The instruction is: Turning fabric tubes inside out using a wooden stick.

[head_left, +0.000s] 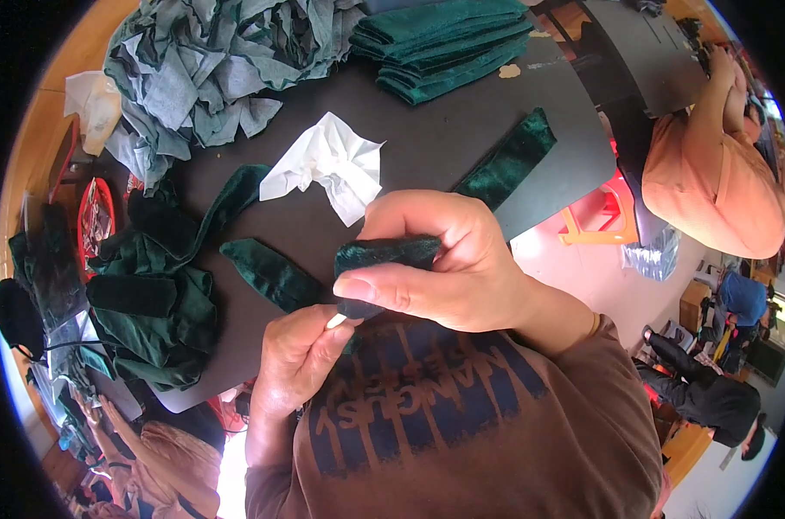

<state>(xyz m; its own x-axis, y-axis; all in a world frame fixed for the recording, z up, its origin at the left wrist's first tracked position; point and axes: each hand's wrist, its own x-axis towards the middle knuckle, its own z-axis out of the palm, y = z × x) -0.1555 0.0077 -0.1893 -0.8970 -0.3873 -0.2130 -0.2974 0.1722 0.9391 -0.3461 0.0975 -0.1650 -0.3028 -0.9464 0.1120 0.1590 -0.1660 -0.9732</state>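
Close in front of my chest, my right hand (461, 264) is closed around a dark green velvet strip (388, 251), folded between thumb and fingers. My left hand (297, 350) pinches just below it, at the strip's lower end. A small white tip (335, 321) shows at the left fingers; I cannot tell what it is. On the dark table (427, 143), a crumpled white sheet (327, 164) lies beyond my hands. One velvet band (275, 272) rests to the left of them, and a flat velvet length (513, 160) stretches away at the right.
A heap of grey-backed fabric pieces (228, 69) covers the far left, beside folded green velvet (444, 43). Bunched velvet (163, 320) fills the left edge near a red basket (96, 221). An orange stool (600, 212) and a person in orange (712, 182) are at the right.
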